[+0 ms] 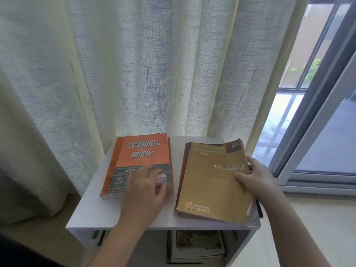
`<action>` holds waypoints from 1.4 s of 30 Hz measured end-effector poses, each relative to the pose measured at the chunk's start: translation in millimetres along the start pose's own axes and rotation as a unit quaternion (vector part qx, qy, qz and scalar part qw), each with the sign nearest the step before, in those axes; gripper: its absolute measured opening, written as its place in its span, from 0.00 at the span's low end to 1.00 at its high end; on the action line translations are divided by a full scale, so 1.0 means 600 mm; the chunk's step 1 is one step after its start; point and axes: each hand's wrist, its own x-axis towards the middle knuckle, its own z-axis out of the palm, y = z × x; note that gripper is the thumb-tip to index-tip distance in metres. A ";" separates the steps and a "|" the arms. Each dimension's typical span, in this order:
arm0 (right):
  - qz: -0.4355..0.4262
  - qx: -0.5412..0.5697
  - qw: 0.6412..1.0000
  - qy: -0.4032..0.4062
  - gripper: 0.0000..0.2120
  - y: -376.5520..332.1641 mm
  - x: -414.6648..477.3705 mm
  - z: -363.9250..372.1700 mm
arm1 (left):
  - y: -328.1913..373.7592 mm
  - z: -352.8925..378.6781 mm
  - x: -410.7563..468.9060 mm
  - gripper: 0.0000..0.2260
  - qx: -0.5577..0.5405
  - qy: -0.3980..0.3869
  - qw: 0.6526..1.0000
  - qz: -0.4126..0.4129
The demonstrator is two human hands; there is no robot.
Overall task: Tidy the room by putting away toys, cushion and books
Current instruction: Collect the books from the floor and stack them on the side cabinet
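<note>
Two stacks side by side on top of the small white shelf unit (90, 214), before the curtain (134, 64): orange physics book (142, 157) on the left, mustard-yellow maths textbook (213, 182) on the right, long axes both running away from the viewer. Left hand (145, 191) over the orange book's near right corner, fingers spread and loose, gripping nothing (blurred, so contact uncertain). Right hand (256, 180) at the yellow book's right edge, thumb on the cover, fingers curled around the side, apparently pinching that edge. Nearer hand for each stack, then. More books (194, 245) lying flat in the compartment below, likely the destination.
</note>
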 end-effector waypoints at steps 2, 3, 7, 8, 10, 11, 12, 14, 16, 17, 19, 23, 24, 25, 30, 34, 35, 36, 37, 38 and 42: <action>-0.006 -0.028 1.000 0.011 0.28 -0.007 -0.006 -0.001 | -0.034 -0.006 0.011 0.23 0.037 0.004 0.995 -0.097; -0.016 -0.053 0.998 0.023 0.29 -0.011 -0.008 -0.001 | -0.054 -0.010 0.016 0.26 0.041 0.003 0.989 -0.140; -0.107 -0.079 0.987 0.091 0.29 -0.047 -0.033 0.018 | -0.095 -0.024 0.029 0.30 -0.043 -0.018 0.968 -0.246; -0.132 -0.069 0.985 0.087 0.29 -0.059 -0.043 0.029 | -0.097 -0.025 0.031 0.29 -0.056 -0.024 0.966 -0.253; -0.176 -0.056 0.982 0.043 0.29 -0.093 -0.068 0.059 | -0.099 -0.026 0.037 0.25 -0.072 -0.025 0.965 -0.252; -0.186 -0.056 0.981 0.003 0.29 -0.111 -0.078 0.077 | -0.103 -0.025 0.042 0.24 -0.082 -0.024 0.962 -0.258; -0.183 -0.060 0.980 -0.046 0.28 -0.129 -0.087 0.097 | -0.109 -0.026 0.044 0.22 -0.094 -0.029 0.958 -0.270; -0.160 -0.047 0.976 -0.138 0.19 -0.163 -0.089 0.137 | -0.120 -0.024 0.053 0.21 -0.129 -0.043 0.946 -0.293; -0.126 -0.023 0.972 -0.197 0.09 -0.187 -0.076 0.179 | -0.133 -0.026 0.057 0.21 -0.162 -0.051 0.932 -0.320; -0.118 -0.009 0.970 -0.210 0.09 -0.192 -0.062 0.201 | -0.138 -0.028 0.059 0.21 -0.174 -0.053 0.926 -0.330; -0.085 0.010 0.969 -0.230 0.13 -0.197 -0.037 0.237 | -0.148 -0.033 0.062 0.20 -0.196 -0.056 0.917 -0.343; -0.040 0.008 0.975 -0.217 0.22 -0.183 -0.007 0.281 | -0.161 -0.045 0.068 0.16 -0.260 -0.035 0.893 -0.365; -0.036 0.005 0.978 -0.208 0.26 -0.178 -0.006 0.285 | -0.161 -0.046 0.069 0.16 -0.264 -0.034 0.891 -0.367; -0.032 0.003 0.980 -0.196 0.29 -0.173 -0.004 0.288 | -0.159 -0.046 0.068 0.15 -0.257 -0.037 0.894 -0.364; -0.056 0.014 0.990 -0.125 0.27 -0.161 0.001 0.295 | -0.148 -0.030 0.064 0.14 -0.139 -0.082 0.933 -0.322; -0.009 0.107 0.990 -0.090 0.15 -0.162 -0.001 0.291 | -0.139 -0.034 0.060 0.15 -0.141 -0.063 0.936 -0.317; 0.044 0.179 0.977 -0.104 0.13 -0.164 0.003 0.287 | -0.136 -0.038 0.059 0.16 -0.146 -0.058 0.935 -0.317; 0.093 0.247 0.955 -0.132 0.14 -0.165 0.006 0.283 | -0.135 -0.042 0.058 0.18 -0.147 -0.051 0.936 -0.317; 0.127 0.294 0.932 -0.168 0.13 -0.167 0.006 0.282 | -0.134 -0.048 0.057 0.19 -0.146 -0.047 0.935 -0.320; 0.145 0.318 0.915 -0.201 0.12 -0.171 0.005 0.280 | -0.135 -0.052 0.057 0.20 -0.146 -0.045 0.934 -0.323; 0.149 0.375 0.880 -0.251 0.14 -0.182 0.004 0.283 | -0.145 -0.057 0.060 0.24 -0.162 -0.057 0.926 -0.335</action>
